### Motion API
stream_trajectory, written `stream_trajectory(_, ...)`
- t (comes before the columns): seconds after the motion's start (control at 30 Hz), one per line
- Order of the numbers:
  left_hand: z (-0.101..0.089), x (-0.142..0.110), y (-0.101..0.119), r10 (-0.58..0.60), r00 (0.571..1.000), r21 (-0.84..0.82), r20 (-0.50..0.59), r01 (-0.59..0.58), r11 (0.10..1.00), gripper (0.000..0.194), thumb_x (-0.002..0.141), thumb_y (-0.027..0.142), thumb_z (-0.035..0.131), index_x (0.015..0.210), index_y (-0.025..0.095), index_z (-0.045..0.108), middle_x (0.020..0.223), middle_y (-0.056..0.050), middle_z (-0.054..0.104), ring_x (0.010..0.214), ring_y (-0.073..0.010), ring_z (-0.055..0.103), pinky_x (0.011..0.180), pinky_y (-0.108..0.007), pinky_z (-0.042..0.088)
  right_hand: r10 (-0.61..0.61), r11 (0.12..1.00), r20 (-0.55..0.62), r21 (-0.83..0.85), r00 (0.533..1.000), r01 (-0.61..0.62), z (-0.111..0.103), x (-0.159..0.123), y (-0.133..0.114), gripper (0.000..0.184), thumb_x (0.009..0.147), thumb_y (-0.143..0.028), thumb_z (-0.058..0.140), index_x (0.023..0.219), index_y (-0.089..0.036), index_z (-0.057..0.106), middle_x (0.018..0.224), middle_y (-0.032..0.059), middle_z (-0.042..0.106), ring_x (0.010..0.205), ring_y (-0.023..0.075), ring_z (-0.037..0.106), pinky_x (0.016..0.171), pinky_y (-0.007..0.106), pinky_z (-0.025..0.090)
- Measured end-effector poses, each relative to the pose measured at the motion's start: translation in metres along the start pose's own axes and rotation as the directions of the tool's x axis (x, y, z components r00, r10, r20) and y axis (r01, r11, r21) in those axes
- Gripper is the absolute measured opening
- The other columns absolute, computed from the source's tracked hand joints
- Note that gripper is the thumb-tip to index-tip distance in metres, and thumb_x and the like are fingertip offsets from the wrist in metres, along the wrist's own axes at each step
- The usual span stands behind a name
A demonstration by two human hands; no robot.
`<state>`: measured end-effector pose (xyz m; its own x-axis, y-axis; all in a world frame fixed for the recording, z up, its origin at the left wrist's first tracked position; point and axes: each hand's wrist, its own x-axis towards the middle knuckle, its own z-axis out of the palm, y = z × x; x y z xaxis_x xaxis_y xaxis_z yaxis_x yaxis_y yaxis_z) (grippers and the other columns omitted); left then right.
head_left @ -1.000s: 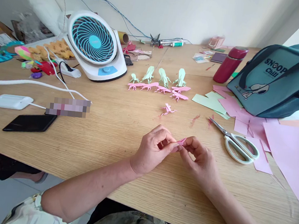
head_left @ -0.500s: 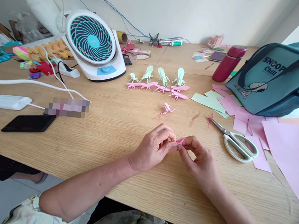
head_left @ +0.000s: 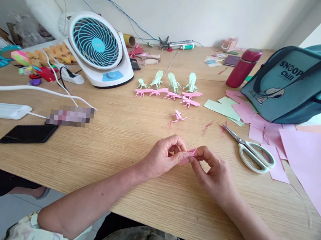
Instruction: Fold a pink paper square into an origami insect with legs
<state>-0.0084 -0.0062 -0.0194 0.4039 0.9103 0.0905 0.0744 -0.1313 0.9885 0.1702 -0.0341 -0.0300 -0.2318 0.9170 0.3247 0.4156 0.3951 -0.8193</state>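
Between my hands is a small folded piece of pink paper [head_left: 185,161], partly covered by fingers. My left hand [head_left: 165,157] pinches it from the left with thumb and fingers. From the other side, thumb and fingertips of my right hand [head_left: 214,171] grip its edge. Just beyond lies a single pink origami figure [head_left: 179,116] with thin bent legs. Farther back stand several pink origami figures [head_left: 158,92] in a row, with several pale green ones [head_left: 174,82] behind them. A pair of scissors [head_left: 255,156] with white-green handles rests right of my right hand.
Pink sheets [head_left: 311,162] and green paper [head_left: 224,109] spread over the right side, beside a teal bag [head_left: 289,91] and a red flask [head_left: 243,69]. A white fan [head_left: 99,48], a black phone [head_left: 28,133] and a white charger [head_left: 8,111] occupy the left. Part of another person's leg [head_left: 27,190] shows lower left.
Both hands keep their pinch on the pink paper, whose raised tip now shows less and lower flap more. The whole view has shifted slightly.
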Motion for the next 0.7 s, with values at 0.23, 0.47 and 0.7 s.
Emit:
stream_trajectory(0.23,0.002,0.001,-0.002,-0.135,0.991,-0.171,0.022,0.137,0.976,0.033,0.081,0.043,0.075,0.077,0.014,0.059,0.064,0.002,0.062,0.048,-0.0043,0.047,0.048,-0.018,0.039,0.042,0.999,0.016,0.02,0.999,-0.043,-0.001,0.002,-0.002,0.01,0.094,-0.028,0.057,0.085,-0.023,0.061,0.083,0.0042,0.074,0.072,0.0172,0.066,0.071,0.03,0.052)
stream_trajectory(0.47,0.003,0.003,-0.004,-0.062,0.993,-0.262,-0.101,0.034,0.965,0.031,0.076,0.04,0.081,0.073,0.014,0.066,0.068,0.0,0.067,0.062,-0.0084,0.058,0.064,-0.022,0.048,0.184,0.951,0.093,0.235,0.979,-0.201,0.002,0.002,0.006,0.016,0.091,-0.038,0.064,0.09,-0.022,0.066,0.086,0.0046,0.072,0.08,0.0192,0.067,0.074,0.031,0.053)
stream_trajectory(0.7,0.005,0.001,-0.004,-0.15,0.984,-0.258,-0.094,0.121,0.958,0.033,0.072,0.041,0.083,0.082,0.014,0.067,0.07,-0.002,0.069,0.061,-0.0097,0.059,0.051,-0.019,0.041,0.195,0.933,0.06,0.297,0.979,-0.204,0.002,0.005,0.015,0.026,0.088,-0.047,0.068,0.086,-0.021,0.068,0.081,0.0052,0.07,0.075,0.0192,0.064,0.077,0.034,0.055)
